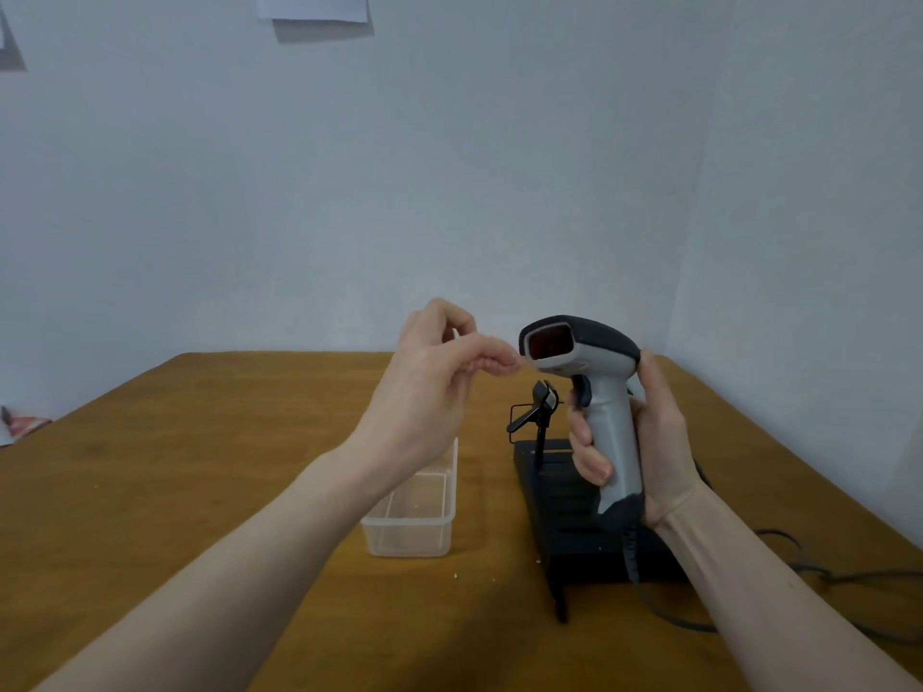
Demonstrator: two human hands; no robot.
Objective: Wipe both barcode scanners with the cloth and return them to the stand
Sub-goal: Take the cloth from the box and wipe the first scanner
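My right hand (649, 442) grips the handle of a grey and black barcode scanner (594, 362) and holds it upright above the stand, its red window facing left. My left hand (439, 372) is raised beside it with the fingers curled together, their blurred tips almost at the window. A thin pale sliver of cloth (455, 335) shows between thumb and fingers; the rest is hidden in the hand. The black stand (564, 516) sits on the table under the scanner, its holder arm (537, 412) empty. No second scanner is in view.
A clear, empty plastic tray (414, 521) stands left of the stand on the brown wooden table (200, 491). The scanner's coiled cable (630, 551) drops behind the stand and trails across the table's right side (824, 576). Pale walls close off the back and right.
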